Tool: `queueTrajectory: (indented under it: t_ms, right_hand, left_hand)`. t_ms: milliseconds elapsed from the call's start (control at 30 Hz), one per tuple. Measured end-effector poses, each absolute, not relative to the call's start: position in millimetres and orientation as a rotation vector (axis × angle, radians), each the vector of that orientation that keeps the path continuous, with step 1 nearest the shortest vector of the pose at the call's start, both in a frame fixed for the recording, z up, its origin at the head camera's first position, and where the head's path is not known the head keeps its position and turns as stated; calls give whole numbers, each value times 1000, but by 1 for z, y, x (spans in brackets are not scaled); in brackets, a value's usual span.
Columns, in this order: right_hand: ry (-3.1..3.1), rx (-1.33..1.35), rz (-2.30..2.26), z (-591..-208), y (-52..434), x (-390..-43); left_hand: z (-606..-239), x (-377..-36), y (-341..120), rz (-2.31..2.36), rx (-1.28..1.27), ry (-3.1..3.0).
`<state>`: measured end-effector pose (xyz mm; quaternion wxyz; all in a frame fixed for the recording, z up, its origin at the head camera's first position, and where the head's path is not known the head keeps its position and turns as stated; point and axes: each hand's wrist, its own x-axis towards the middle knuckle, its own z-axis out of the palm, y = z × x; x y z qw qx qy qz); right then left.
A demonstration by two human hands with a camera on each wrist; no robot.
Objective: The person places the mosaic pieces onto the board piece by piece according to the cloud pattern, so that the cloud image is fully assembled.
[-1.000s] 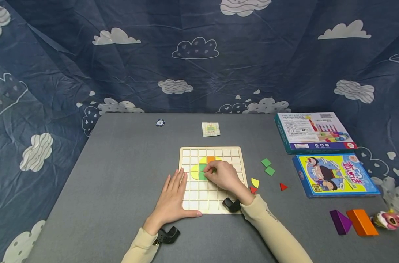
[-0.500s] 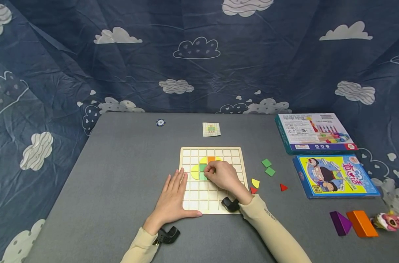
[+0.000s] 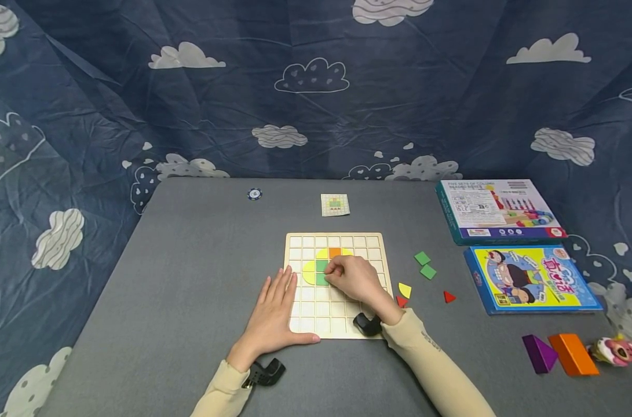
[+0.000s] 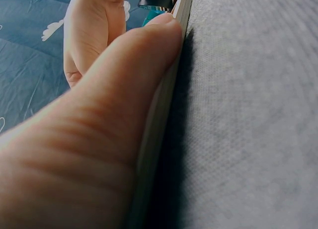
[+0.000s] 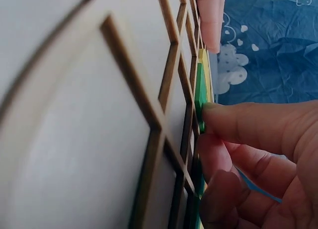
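A wooden grid board (image 3: 365,248) lies mid-table with yellow, orange (image 3: 335,252) and green pieces (image 3: 321,267) set in its cells. My right hand (image 3: 330,271) reaches over the board, fingers curled, and pinches a green piece (image 5: 200,97) at the cluster's edge; the hand hides the cells under it. My left hand (image 3: 275,310) lies flat with straight fingers on the board's left edge. In the left wrist view its thumb (image 4: 99,114) runs along the board's rim (image 4: 161,110). A left fingertip (image 5: 211,20) shows in the right wrist view.
Loose green squares (image 3: 424,264), a yellow quarter (image 3: 404,289) and red triangles (image 3: 448,296) lie right of the board. A pattern card (image 3: 335,205) and a round token (image 3: 254,194) sit behind it. Two boxes (image 3: 498,209) (image 3: 529,278), purple (image 3: 539,351) and orange blocks (image 3: 573,352) and a toy (image 3: 618,349) are far right.
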<state>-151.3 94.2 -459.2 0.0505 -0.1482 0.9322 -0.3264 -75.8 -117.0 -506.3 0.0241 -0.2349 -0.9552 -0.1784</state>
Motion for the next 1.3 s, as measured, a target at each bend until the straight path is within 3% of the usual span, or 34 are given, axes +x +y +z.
queueTrajectory:
  t_ms: [400,1300]
  right_hand:
    - [2841,-418,-988,-446,122,-149]
    - [3038,68,-938,-447,247,-160]
  left_hand:
    - [-507,-76,-116,-550,-721,-2959]
    - [-509,-77,-117,-559,-736,-2940]
